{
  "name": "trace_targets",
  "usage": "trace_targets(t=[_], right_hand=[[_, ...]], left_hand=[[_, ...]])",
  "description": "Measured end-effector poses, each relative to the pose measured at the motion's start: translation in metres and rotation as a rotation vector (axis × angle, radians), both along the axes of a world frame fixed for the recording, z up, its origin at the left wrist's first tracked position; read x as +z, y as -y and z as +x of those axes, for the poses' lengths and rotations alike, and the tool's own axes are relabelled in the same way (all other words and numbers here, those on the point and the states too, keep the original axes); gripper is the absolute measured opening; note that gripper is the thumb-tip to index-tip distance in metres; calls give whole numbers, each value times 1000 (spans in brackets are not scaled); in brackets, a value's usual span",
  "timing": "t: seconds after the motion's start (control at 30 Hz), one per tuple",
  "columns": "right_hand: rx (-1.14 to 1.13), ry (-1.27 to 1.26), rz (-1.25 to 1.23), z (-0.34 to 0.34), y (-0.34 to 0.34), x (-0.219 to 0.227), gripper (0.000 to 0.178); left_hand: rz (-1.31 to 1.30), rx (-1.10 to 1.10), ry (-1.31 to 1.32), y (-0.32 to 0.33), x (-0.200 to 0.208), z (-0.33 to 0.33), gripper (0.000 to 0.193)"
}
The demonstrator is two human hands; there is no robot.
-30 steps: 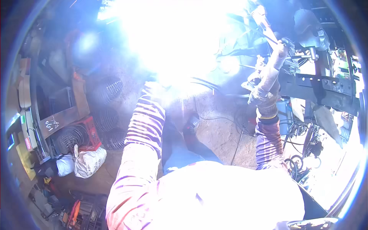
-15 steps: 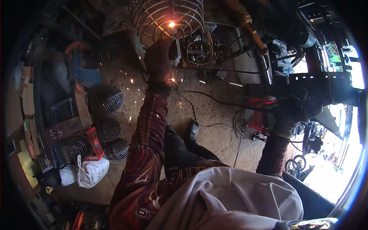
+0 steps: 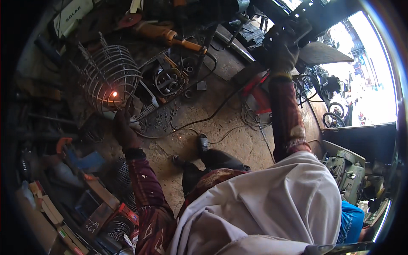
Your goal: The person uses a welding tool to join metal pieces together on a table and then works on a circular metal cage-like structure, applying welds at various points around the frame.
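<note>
A round cage of bent metal rods lies at the upper left, with a bright orange glowing spot low on its near side. Just below that glow is my left hand, dark and closed, its fingers against the cage's near end. What it grips is lost in shadow. My right arm reaches far out to the upper right. There my gloved right hand is closed at a dark metal piece with holes; shadow hides exactly what its fingers hold.
An orange-bodied angle grinder lies beyond the cage. A tray of metal rings sits beside it. A black cable crosses the concrete floor near my feet. Cardboard boxes and a red crate stand at the lower left.
My view has swung, so the cage and my left hand now appear further left and lower. My right hand appears higher. The flying sparks have mostly gone; the glow on the cage remains.
</note>
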State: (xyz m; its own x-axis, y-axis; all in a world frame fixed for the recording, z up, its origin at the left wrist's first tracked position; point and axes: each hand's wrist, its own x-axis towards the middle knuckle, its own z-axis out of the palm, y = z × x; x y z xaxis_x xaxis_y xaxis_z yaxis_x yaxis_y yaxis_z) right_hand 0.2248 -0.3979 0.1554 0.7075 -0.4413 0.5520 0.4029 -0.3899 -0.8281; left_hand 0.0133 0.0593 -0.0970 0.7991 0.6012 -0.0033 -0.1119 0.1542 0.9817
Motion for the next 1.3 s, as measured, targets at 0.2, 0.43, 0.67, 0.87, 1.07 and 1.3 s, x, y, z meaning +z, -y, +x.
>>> trace_targets(t=[0.2, 0.43, 0.67, 0.87, 1.07, 1.3], right_hand=[[-203, 79, -20, 117, -26, -25, 41], [-413, -439, -1498, 241, 5, -48, 38], [37, -425, -673, 177, -39, -29, 62], [-202, -387, -963, 184, -46, -29, 55], [-238, -483, -938, 194, -51, -41, 77], [-34, -169, -870, 116, -69, -52, 82]], left_hand=[[-80, 165, -86, 3, -8, -35, 31], [210, 170, -214, 16, -25, -74, 30], [280, 157, -347, 32, -24, -77, 33], [-58, 217, -244, 30, -28, -69, 36], [261, 185, -374, 23, -19, -73, 45], [327, 175, -369, 16, 17, -75, 40]])
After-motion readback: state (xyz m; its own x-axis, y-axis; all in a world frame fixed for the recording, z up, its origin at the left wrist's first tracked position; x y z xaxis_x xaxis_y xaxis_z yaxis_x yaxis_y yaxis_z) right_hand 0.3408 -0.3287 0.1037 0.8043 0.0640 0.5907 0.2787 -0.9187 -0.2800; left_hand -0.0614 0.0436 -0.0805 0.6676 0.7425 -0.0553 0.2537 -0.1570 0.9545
